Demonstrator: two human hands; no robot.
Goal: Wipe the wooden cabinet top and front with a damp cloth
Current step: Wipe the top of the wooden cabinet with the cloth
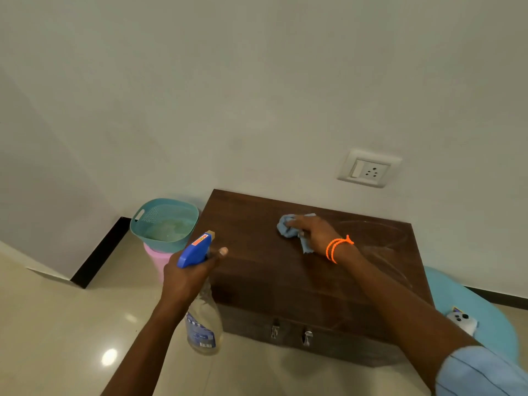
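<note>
A dark wooden cabinet [257,278] stands against the wall, its top facing me and two metal handles on its front. My right hand [314,231] presses a crumpled light blue cloth [288,228] flat on the top, toward the back middle. Damp streaks shine on the top to the right of the cloth. My left hand [190,274] grips a clear spray bottle [203,324] with a blue trigger head, held upright at the cabinet's front left corner.
A teal basin [148,232] with water sits on a pink stool [158,258] left of the cabinet. A wall socket [368,168] is above the cabinet. A light blue cushion [491,318] with a phone [461,321] on it lies to the right. The floor is glossy tile.
</note>
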